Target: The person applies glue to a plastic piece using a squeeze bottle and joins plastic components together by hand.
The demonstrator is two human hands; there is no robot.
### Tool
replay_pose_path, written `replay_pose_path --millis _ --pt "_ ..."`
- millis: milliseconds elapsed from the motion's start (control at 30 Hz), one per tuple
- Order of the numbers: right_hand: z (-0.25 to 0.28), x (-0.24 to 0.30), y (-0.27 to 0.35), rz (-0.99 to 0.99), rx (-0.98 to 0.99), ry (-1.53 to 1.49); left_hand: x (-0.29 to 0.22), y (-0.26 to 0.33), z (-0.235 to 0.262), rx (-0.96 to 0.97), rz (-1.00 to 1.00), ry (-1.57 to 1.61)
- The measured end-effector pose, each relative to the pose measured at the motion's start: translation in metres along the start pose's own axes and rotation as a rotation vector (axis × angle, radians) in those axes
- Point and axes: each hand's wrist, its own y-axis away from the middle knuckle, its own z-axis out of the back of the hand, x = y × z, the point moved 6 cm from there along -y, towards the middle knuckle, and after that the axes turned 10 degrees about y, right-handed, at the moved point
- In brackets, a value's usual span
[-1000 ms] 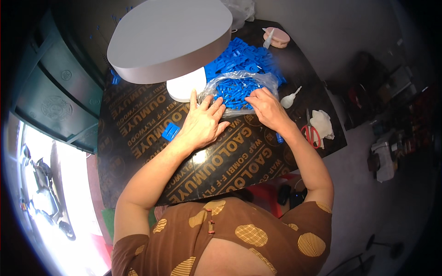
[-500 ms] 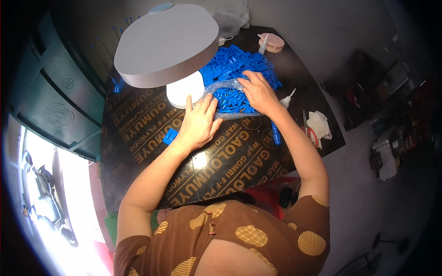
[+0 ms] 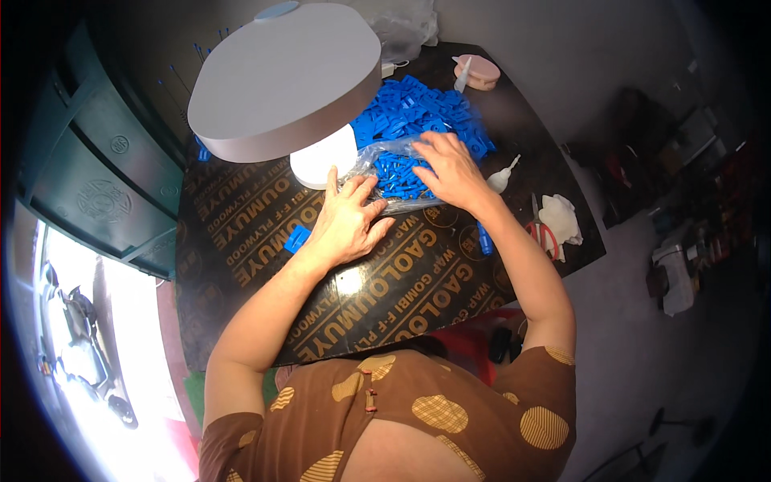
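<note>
Head view, looking straight down over the person's brown patterned top: both forearms reach forward across a dark plywood tabletop (image 3: 265,241) with pale lettering printed on it. The left hand (image 3: 347,218) lies flat, palm down, fingers spread and slightly splayed, its fingertips pressing on the near edge of a clear plastic bag (image 3: 385,173) that lies crumpled on the board; it grips nothing that I can see. The right hand (image 3: 447,165) is also open, fingers stretched and resting on top of the bag and the small blue plastic parts (image 3: 401,169) showing through it. Whether any piece is pinched under those fingers I cannot tell. Beyond the bag, farther from the person, a heap of the same blue parts (image 3: 422,108) spreads over the table. One loose blue piece (image 3: 296,238) sits just beside the left wrist, on the person's left. A large grey oval lamp shade (image 3: 285,76) hangs over the far left of the table, with a white base (image 3: 321,158) under it touching the bag's left end. To the right lie a small white squeeze bottle (image 3: 499,178), red-handled scissors (image 3: 542,233) and a crumpled white cloth (image 3: 560,217), well apart from the hands. A pink round dish (image 3: 479,71) stands at the far edge.
</note>
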Motion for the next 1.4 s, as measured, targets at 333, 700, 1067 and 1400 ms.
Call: replay_pose_path --millis 333,700,1067,1400 --pt "-0.017 0.020 0.022 0.088 0.133 -0.132 -0.002 -0.004 0.008 0.013 0.030 0.034" --pt "0.008 0.024 0.018 0.044 -0.092 -0.114 -0.036 0.018 0.045 -0.034 -0.023 0.141" --pt "-0.012 0.007 0.013 0.081 0.057 -0.064 -0.041 0.050 0.051 -0.149 0.011 0.245" --pt "0.017 0.003 -0.015 -0.077 0.156 -0.141 -0.034 0.058 0.056 -0.175 0.024 0.286"
